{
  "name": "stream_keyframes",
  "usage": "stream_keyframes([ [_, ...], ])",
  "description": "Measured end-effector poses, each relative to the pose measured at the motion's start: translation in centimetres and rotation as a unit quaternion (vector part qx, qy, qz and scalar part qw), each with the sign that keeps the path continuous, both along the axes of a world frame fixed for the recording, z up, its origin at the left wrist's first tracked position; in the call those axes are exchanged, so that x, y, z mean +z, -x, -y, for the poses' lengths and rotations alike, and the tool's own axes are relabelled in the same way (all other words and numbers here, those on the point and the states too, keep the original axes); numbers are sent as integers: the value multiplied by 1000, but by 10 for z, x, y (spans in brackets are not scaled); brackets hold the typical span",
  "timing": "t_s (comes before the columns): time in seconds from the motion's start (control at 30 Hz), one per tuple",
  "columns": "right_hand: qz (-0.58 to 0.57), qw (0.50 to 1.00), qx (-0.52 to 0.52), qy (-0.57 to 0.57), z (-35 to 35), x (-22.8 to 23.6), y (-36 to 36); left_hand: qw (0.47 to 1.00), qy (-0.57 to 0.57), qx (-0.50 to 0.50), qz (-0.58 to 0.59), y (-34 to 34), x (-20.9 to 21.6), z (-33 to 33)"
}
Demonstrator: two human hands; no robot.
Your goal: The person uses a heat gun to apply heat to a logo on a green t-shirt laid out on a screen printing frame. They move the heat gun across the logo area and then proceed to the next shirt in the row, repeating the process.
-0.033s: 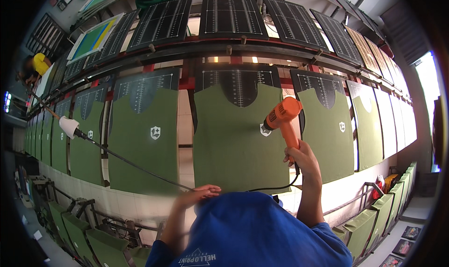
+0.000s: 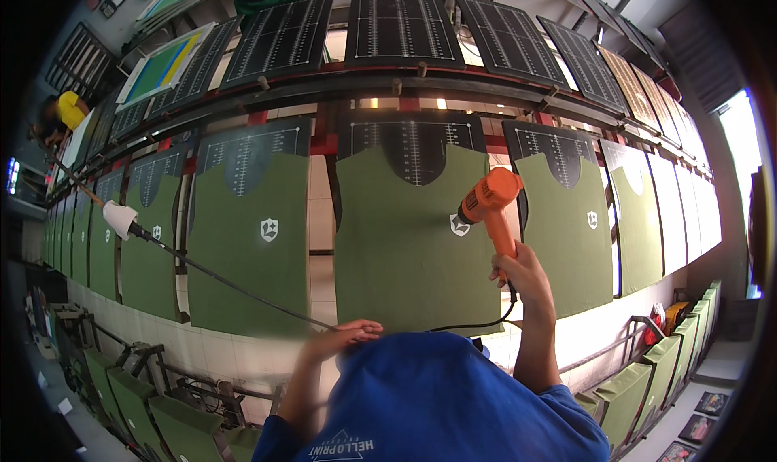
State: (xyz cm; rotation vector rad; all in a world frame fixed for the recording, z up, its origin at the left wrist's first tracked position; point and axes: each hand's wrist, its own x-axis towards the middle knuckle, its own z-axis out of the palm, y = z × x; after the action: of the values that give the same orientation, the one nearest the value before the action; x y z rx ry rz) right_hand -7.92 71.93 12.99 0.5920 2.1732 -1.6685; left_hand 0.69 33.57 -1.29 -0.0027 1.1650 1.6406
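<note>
The right hand (image 2: 528, 277) is gripping an orange heat gun (image 2: 495, 201), its fingers (image 2: 505, 264) wrapping around the handle and closing on it. Up and to the left of those fingers, the dark nozzle (image 2: 465, 213) is pointing at a white shield emblem (image 2: 460, 229) and covering its upper edge; whether it is touching the cloth, I cannot tell. The emblem is sitting on a green fabric panel (image 2: 396, 256), which is spreading to the left of the right fingers over a black board (image 2: 413, 134); the board's white scale marks are showing through the neckline, beyond both hands. Below the right fingers, a black cord (image 2: 477, 326) is hanging from the handle and curving left. The left hand (image 2: 344, 336) is lying near the panel's lower edge, its fingers lying close together and pointing right. A black cable (image 2: 243, 286) is reaching that hand from the left, but I cannot tell whether the fingers are pinching it. Farther left of them, a white cone-shaped piece (image 2: 120, 219) is hanging along the cable. Similar panels are lying on both sides, one (image 2: 566, 252) just right of the right fingers.
</note>
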Motion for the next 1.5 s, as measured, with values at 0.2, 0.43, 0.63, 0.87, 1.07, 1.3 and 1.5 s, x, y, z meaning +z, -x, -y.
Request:
stream_keyframes([
  [0.2, 3, 1000, 5, -5, 6, 1, 6, 1000, -11, -2, 7, 1, 1, 2],
  [0.43, 0, 1000, 24, 0, 16, 6, 8, 1000, -17, -6, 14, 1, -5, 5],
  [0.63, 57, 994, 78, -46, 6, 19, -1, 999, -28, -38, 12, -5, -4, -26],
  [0.87, 45, 995, 89, -7, -73, 23, -25, 988, -60, -88, -110, -24, 6, -129],
  [1.07, 59, 990, 123, 26, -224, 36, -40, 998, -10, -69, 11, -22, 50, -292],
  [1.3, 14, 998, 62, 18, -411, 57, -60, 990, -106, -79, -42, -44, 60, -459],
  [1.5, 0, 1000, 22, 8, -476, 46, -47, 996, -66, -15, 53, -42, 57, -516],
])
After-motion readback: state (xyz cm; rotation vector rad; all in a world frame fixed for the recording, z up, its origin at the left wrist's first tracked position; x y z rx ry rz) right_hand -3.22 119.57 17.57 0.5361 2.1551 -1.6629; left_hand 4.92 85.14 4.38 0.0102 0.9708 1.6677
